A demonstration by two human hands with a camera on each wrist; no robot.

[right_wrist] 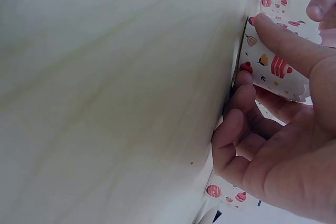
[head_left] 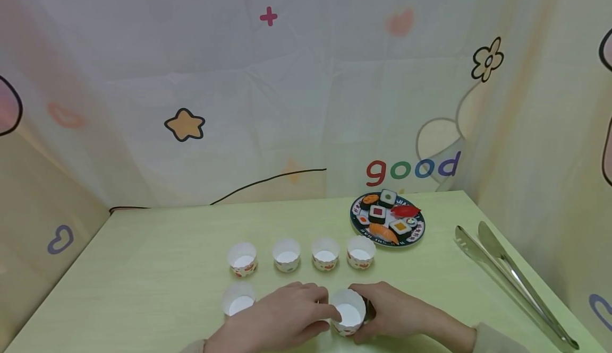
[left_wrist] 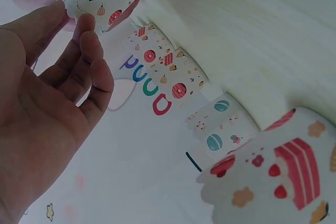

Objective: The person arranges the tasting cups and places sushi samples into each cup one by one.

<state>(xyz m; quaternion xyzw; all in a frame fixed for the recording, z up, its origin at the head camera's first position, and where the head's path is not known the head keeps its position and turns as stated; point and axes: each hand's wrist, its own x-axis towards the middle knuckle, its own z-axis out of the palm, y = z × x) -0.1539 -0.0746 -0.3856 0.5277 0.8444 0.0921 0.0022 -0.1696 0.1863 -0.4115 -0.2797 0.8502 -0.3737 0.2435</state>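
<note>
A white paper baking cup [head_left: 348,310] printed with cakes stands between my two hands on the table. My right hand [head_left: 394,310] grips it from the right; in the right wrist view my thumb lies along its printed side, with curled fingers low by its base. My left hand [head_left: 287,316] comes from the other side and pinches the cup's scalloped rim, one fingertip over the inside. Another baking cup [head_left: 239,298] is partly covered by my left hand. Beyond my hands, more cups form a row, the rightmost cup [head_left: 360,252] in front of the plate.
At the back right, a dark-rimmed round plate [head_left: 356,225] carries several sushi pieces [head_left: 382,232]. Long metal tongs [head_left: 518,284] lie along the table's right edge. A printed cloth [head_left: 287,77] hangs behind the pale green table [head_left: 158,268].
</note>
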